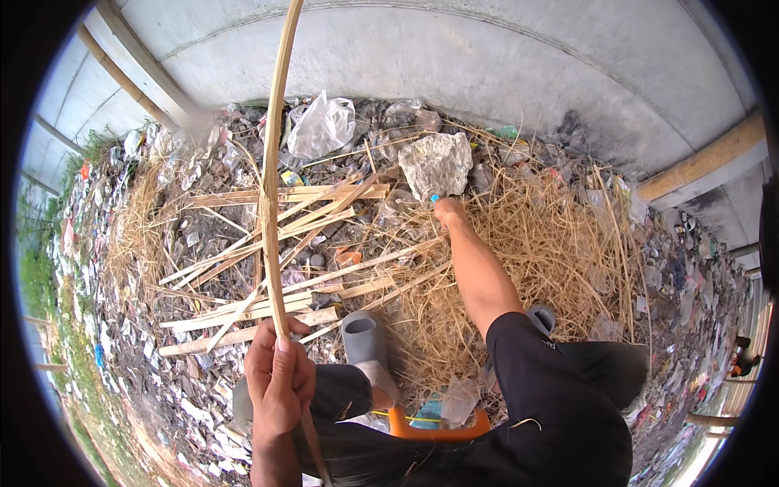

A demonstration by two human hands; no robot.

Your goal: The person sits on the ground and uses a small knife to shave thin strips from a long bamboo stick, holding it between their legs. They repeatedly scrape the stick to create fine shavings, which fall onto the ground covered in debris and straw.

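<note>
My left hand point(280, 380) is closed round a long pale bamboo strip point(270, 187), thumb pressed along it. The strip stands nearly upright, running past the top of the view, and its lower end passes down by my leg. My right arm stretches forward to the near side of a rough whitish rock point(436, 165). There my right hand point(448, 213) is closed, with a small blue tip point(435, 198) showing at its far side; the rest of what it holds is hidden. Split bamboo strips point(243, 315) lie crossed on the ground left of centre.
Curly straw-coloured shavings point(535, 252) are heaped right of centre. Behind the rock rises a grey concrete wall point(454, 65). A clear plastic bag point(323, 126) lies near its foot. Grey clogs point(364, 337) are on my feet, and an orange plastic frame point(438, 430) shows between my legs. Litter covers the ground.
</note>
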